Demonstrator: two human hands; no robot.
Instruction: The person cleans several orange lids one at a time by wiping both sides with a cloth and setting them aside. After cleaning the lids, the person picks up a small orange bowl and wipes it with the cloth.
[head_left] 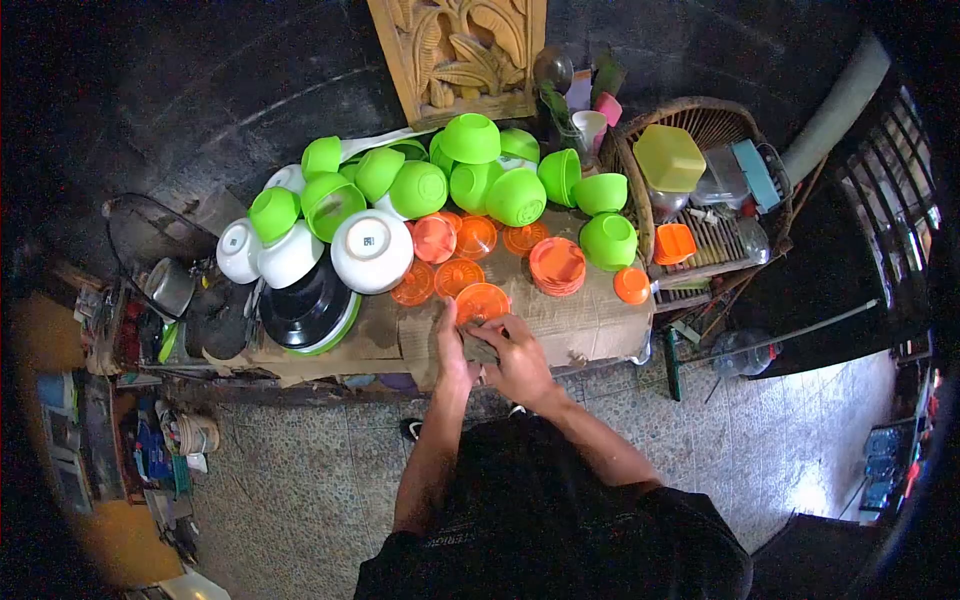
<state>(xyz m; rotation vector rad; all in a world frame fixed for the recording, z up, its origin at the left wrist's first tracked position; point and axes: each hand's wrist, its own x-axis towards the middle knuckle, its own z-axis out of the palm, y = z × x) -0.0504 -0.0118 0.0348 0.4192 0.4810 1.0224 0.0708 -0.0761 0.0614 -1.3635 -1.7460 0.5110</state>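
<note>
Near the front edge of the cardboard-covered table, my left hand [453,352] is closed on the near side of an orange round plastic saucer [482,300]. My right hand [518,362] is closed on a crumpled grey-brown cloth [479,348] just below it. The fingers partly hide the cloth and the saucer's lower edge. Several similar orange saucers lie beyond my hands, and a stack of orange saucers [557,265] stands to the right. A small orange cup [631,286] sits farther right.
Many green bowls [518,197] are heaped upside down or tilted at the back. Large white bowls [371,250] and a black plate [308,305] are at the left. A wicker rack [690,110] with containers stands right. Cardboard [600,325] covers the table; a carved wooden panel [465,55] leans behind.
</note>
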